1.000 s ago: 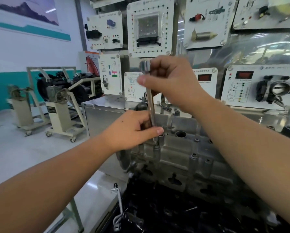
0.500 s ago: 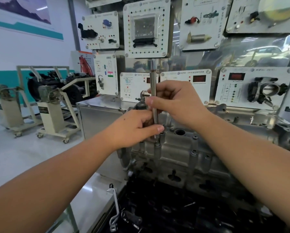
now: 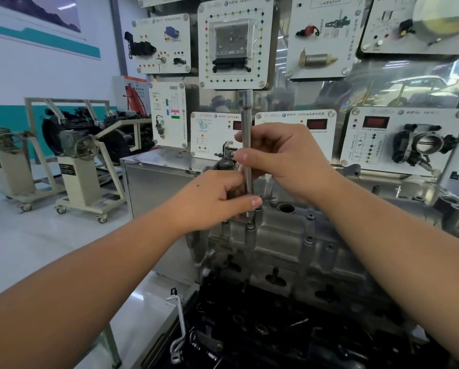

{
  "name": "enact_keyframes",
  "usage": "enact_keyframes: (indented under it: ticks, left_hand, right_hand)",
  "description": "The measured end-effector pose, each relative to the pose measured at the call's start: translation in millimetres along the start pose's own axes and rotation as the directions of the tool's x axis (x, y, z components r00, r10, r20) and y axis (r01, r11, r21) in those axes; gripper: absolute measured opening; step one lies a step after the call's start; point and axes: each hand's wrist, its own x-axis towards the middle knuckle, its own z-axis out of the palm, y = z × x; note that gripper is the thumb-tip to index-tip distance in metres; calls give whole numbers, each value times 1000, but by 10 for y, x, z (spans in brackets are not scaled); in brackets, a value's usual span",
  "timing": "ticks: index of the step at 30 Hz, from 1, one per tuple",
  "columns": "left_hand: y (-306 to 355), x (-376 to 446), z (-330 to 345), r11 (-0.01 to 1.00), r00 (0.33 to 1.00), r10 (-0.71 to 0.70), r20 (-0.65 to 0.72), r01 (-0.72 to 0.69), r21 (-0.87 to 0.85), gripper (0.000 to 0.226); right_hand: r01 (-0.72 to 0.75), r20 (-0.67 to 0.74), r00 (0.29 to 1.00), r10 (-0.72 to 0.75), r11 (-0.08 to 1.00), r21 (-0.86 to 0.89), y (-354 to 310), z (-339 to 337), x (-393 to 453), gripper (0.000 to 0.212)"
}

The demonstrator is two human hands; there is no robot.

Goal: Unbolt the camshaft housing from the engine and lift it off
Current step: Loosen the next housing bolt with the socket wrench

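Both hands clamped on upright extension bar (image 3: 247, 145): left hand (image 3: 212, 201) low, right hand (image 3: 284, 161) mid-shaft. Bar tip on bolt (image 3: 250, 225) atop housing (image 3: 276, 241), seated on engine (image 3: 289, 328). Housing likely heavy, rigid cast metal; lift by both ends.

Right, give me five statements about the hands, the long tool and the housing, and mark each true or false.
1. Both hands grip the long chrome extension bar. True.
2. The right hand holds it lower than the left hand. False: the right is higher.
3. The bar stands nearly upright on a bolt in the grey cast-metal camshaft housing. True.
4. A ratchet handle sits on the bar's top. False: the top is bare.
5. The housing is lifted off. False: it sits on the engine.
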Motion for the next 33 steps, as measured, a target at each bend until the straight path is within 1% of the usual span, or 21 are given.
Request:
enact_keyframes:
  ticks: [1, 5, 7, 9, 10, 12, 15, 16, 19, 20, 21, 23, 25, 27, 30, 33]
  left_hand:
    - [6, -1, -3, 1000, 1000, 6, -1, -6, -13, 37]
    - [44, -13, -32, 992, 1000, -1, 31, 5, -124, 61]
    - [57, -20, -44, 990, 999, 9, 47, -2, -138, 59]
    - [34, -14, -43, 994, 999, 8, 40, -4, -111, 50]
    - [26, -7, -38, 996, 1000, 5, 31, -3, -85, 48]
    - [20, 2, -28, 999, 1000, 1, 23, 1, -54, 54]
    - [7, 1, -25, 996, 1000, -15, 21, 17, -84, 64]
    - [7, -4, -26, 995, 1000, -26, 17, 28, -97, 63]
    - [-5, -12, -22, 982, 997, -48, 62, 58, -180, 42]
    - [-9, -10, -24, 976, 996, -55, 76, 69, -205, 40]
    - [-12, -7, -28, 974, 995, -66, 78, 81, -211, 43]
    - [-16, 5, -30, 982, 996, -71, 59, 80, -169, 53]
    - [-16, 12, -29, 992, 998, -56, 35, 60, -112, 57]
    - [-20, 16, -22, 994, 999, -51, 15, 52, -95, 57]
    - [-20, 16, -12, 990, 998, -65, 16, 67, -126, 53]
    - [-25, 7, -17, 970, 993, -90, 71, 103, -218, 39]
  right_hand:
    - [-5, 3, 1000, 5, 1000, -3, -4, -6, 3, 23]
    - [-92, 82, 993, 86, 993, 77, -35, -72, 5, 24]
    - [-109, 108, 989, 98, 989, 96, -50, -75, -7, 27]
    - [-97, 91, 992, 88, 990, 101, -58, -53, -12, 30]
    - [-74, 59, 996, 70, 994, 81, -63, -43, -9, 29]
    - [-10, -2, 1000, 10, 1000, 8, -58, -31, 1, 23]
    - [20, -2, 1000, -20, 1000, -14, -47, -37, 8, 21]
    - [13, 16, 1000, -13, 1000, 2, -53, -43, 3, 21]
    - [-11, 54, 999, 9, 999, 33, -77, -80, -7, 23]
    - [-14, 56, 998, 11, 999, 37, -74, -90, -3, 24]
    - [-15, 54, 998, 12, 999, 45, -68, -91, 1, 26]
    - [-14, 41, 999, 11, 998, 68, -59, -72, 3, 30]
    - [-2, 21, 1000, 1, 997, 74, -51, -37, 2, 31]
    - [3, 10, 1000, -4, 998, 66, -48, -23, 2, 29]
    - [-20, 47, 999, 18, 999, 42, -72, -62, 6, 27]
    - [-35, 87, 996, 33, 999, 26, -85, -85, -1, 25]
